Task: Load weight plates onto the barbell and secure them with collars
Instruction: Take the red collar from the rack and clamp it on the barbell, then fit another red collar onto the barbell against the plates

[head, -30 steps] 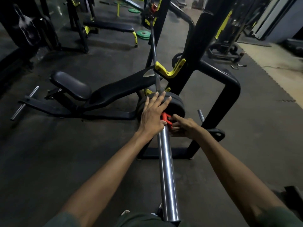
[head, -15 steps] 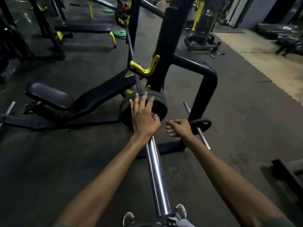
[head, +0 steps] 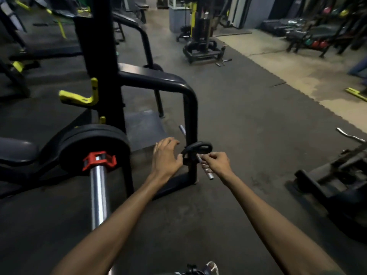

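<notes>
The chrome barbell sleeve (head: 98,195) runs up from the bottom left. Black plates (head: 93,141) sit on it, with a red collar (head: 99,160) clamped against their outer face. To the right, a small black plate (head: 196,148) hangs on a chrome storage peg (head: 208,174) of the rack. My left hand (head: 166,155) has its fingers apart, and its thumb side touches the small plate's left rim. My right hand (head: 217,162) is just right of the plate with its fingers curled over the peg.
The black rack upright (head: 99,56) with a yellow hook (head: 79,97) stands behind the loaded plates. Its curved side frame (head: 188,108) stands right behind the small plate. A bench pad (head: 15,150) lies at the left, and dark equipment (head: 337,179) on the floor at the right.
The view swung right. My left hand left the loaded plates and collar and moved right to the small plate. My right hand moved onto the storage peg.
</notes>
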